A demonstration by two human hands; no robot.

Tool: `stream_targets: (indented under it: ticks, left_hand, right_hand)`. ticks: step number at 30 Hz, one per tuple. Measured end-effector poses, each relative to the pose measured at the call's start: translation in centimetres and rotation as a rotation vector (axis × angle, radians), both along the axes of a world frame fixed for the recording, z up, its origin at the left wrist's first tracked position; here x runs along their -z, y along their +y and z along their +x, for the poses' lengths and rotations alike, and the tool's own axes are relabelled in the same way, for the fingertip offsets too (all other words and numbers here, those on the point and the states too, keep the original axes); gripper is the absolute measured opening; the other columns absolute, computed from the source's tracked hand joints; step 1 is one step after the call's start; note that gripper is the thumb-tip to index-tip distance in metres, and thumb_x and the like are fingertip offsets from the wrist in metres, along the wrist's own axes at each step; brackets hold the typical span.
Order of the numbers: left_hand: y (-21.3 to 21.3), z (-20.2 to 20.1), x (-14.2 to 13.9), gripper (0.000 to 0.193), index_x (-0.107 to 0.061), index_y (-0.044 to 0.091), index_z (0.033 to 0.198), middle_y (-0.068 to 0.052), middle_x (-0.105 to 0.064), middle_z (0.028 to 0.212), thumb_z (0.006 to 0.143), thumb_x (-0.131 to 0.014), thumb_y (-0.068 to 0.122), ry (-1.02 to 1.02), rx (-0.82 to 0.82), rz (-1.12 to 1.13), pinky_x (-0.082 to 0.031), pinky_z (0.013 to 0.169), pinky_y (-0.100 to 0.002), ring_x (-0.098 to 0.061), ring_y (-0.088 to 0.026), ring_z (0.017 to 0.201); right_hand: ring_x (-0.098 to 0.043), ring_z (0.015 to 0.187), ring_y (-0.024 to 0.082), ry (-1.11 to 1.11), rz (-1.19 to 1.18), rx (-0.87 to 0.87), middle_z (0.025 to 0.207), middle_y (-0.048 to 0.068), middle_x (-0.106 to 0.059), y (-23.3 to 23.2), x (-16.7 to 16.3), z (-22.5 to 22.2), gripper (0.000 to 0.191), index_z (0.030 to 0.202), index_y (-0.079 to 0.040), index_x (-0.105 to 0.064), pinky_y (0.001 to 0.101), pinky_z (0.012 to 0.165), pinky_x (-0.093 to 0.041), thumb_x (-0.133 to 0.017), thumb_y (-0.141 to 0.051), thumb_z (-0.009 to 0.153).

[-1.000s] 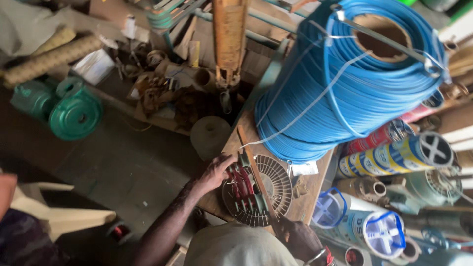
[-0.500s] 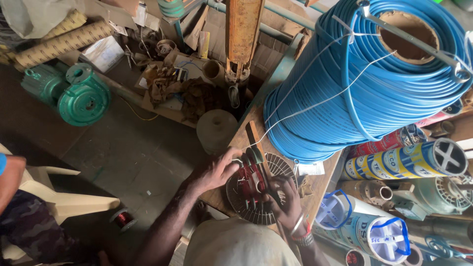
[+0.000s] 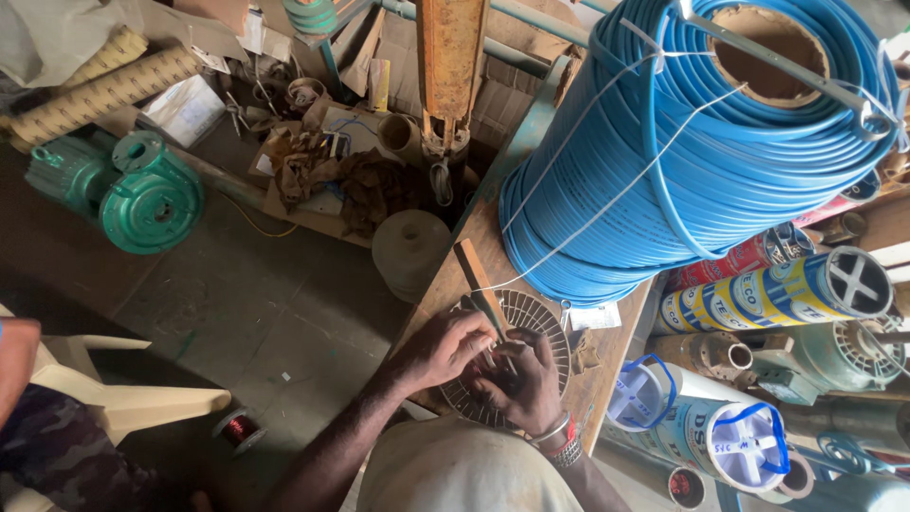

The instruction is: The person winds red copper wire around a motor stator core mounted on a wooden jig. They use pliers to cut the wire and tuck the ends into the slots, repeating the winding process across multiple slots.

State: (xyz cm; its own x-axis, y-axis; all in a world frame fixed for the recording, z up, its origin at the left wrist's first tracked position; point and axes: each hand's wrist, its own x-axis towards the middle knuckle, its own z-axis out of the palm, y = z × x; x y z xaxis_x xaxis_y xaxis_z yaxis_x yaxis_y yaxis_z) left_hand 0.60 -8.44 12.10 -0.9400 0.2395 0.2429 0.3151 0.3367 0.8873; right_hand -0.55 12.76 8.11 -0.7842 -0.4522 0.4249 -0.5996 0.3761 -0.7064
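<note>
While both wrists bend inward, left hand (image 3: 444,349) and right hand (image 3: 523,384) meet over slotted stator disc (image 3: 545,327). Fingers curled, pinching something small; exact grip unclear.

Bare steel slots of the round stator core (image 3: 540,327) look dull and ridged; the blue cable coil (image 3: 701,161) shines smooth and plastic; the workbench (image 3: 474,251) is worn, matt wood; the green pump housing (image 3: 152,194) shows painted cast metal, faintly glossy.

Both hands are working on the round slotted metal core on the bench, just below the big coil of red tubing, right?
Not quite: the head view shows the big coil is blue, not red. Both the left hand and right hand are on the round slotted metal core on the bench.
</note>
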Motion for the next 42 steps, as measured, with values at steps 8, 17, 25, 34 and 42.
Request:
stream_targets:
  ticks: [8, 17, 25, 34, 42]
  left_hand:
    - [0.6, -0.2, 0.4, 0.016, -0.066, 0.005, 0.105, -0.009, -0.073, 0.093, 0.102, -0.061, 0.019, -0.041, 0.058, 0.06, -0.057, 0.075, -0.036, -0.073, -0.02, 0.084]
    - [0.4, -0.6, 0.6, 0.02, -0.067, 0.003, 0.114, -0.01, -0.072, 0.09, 0.096, -0.064, 0.011, -0.072, 0.113, -0.022, -0.056, 0.075, -0.035, -0.071, -0.018, 0.077]
    - [0.7, -0.8, 2.4, 0.011, -0.071, 0.003, 0.095, -0.008, -0.067, 0.079, 0.093, -0.072, 0.014, 0.108, 0.019, -0.137, -0.051, 0.07, -0.037, -0.064, -0.021, 0.069]
    - [-1.5, -3.4, 5.8, 0.01, -0.074, 0.005, 0.088, -0.002, -0.055, 0.066, 0.088, -0.078, 0.014, -0.002, 0.027, -0.026, -0.039, 0.051, -0.031, -0.047, -0.012, 0.056]
    - [-2.5, -3.1, 6.7, 0.011, -0.068, 0.004, 0.087, 0.0, -0.055, 0.072, 0.087, -0.076, 0.012, 0.015, 0.003, -0.005, -0.041, 0.055, -0.028, -0.048, -0.01, 0.061]
  right_hand:
    - [-0.07, 0.102, 0.028, -0.061, -0.091, 0.095, 0.111, 0.012, -0.067, -0.2, 1.6, 0.1, 0.018, 0.097, -0.008, -0.073, 0.0381, 0.088, -0.057, -0.08, -0.012, 0.08]
    - [-0.067, 0.097, 0.028, -0.066, -0.09, 0.121, 0.109, 0.013, -0.064, -0.5, 1.3, -0.1, 0.022, 0.096, -0.004, -0.07, 0.0375, 0.082, -0.056, -0.078, -0.01, 0.077]
    - [-0.065, 0.098, 0.027, -0.071, -0.095, 0.178, 0.106, 0.013, -0.063, 0.2, 3.1, -0.3, 0.013, 0.095, -0.005, -0.072, 0.039, 0.085, -0.054, -0.075, -0.007, 0.082]
    - [-0.07, 0.096, 0.028, -0.082, 0.109, 0.039, 0.11, 0.01, -0.069, 0.6, 3.7, -1.7, 0.033, 0.106, -0.006, -0.066, 0.0392, 0.084, -0.058, -0.073, -0.024, 0.079]
    - [-0.063, 0.119, 0.047, 0.231, 0.584, 0.105, 0.129, 0.021, -0.055, -0.4, -2.0, 1.2, 0.118, 0.136, 0.001, -0.043, 0.0524, 0.095, -0.054, -0.089, -0.056, 0.044]
